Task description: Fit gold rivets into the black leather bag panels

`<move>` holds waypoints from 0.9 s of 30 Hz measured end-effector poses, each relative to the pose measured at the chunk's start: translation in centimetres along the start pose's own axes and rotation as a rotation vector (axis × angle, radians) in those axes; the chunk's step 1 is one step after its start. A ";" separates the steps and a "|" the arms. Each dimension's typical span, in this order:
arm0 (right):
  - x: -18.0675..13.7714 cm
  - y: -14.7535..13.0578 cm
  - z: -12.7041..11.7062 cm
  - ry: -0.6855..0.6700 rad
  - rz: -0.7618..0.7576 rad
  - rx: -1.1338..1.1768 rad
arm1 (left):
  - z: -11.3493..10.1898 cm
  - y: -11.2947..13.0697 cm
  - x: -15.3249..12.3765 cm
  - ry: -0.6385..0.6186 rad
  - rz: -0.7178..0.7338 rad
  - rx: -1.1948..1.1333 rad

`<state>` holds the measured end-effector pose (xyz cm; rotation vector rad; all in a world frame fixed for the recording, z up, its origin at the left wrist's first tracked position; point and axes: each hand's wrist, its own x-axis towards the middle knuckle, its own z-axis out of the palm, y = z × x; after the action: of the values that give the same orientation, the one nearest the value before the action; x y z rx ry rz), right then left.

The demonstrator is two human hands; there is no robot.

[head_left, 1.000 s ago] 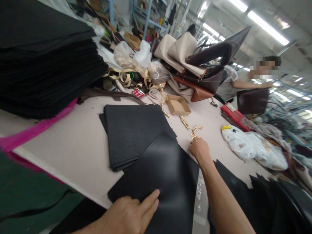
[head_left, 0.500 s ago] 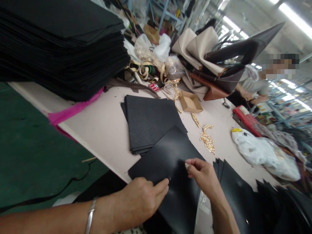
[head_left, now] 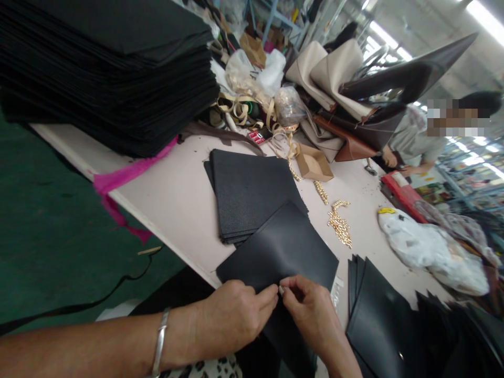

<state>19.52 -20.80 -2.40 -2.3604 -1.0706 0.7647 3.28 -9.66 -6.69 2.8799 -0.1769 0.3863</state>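
Both hands meet over the near part of the smooth black sheet [head_left: 287, 244], which lies at the table [head_left: 177, 205] edge, overlapping a stack of grained black panels [head_left: 248, 189]. The left hand [head_left: 232, 320] pinches the sheet with curled fingers; the right hand [head_left: 311, 315] nips a small pale piece [head_left: 281, 289] (too tiny to identify). Gold fittings [head_left: 340, 229] lie beyond.

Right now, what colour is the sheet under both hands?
Black; the sheet shows best in the head view.

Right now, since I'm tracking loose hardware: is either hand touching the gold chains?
No, left hand and right hand meet over the smooth black sheet, apart from the gold chains.
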 end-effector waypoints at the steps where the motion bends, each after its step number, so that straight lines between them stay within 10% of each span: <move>1: 0.1 -0.2 0.0 -0.007 0.004 -0.019 | -0.1 0.0 0.0 -0.007 -0.002 0.001; 27: 3.0 -1.6 -2.1 -0.308 0.184 -0.168 | 0.1 -0.3 -0.1 -0.110 0.038 -0.086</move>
<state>21.70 -17.84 -0.80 -2.5669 -1.0840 1.1780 3.29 -9.35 -6.89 2.8171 -0.2605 0.2206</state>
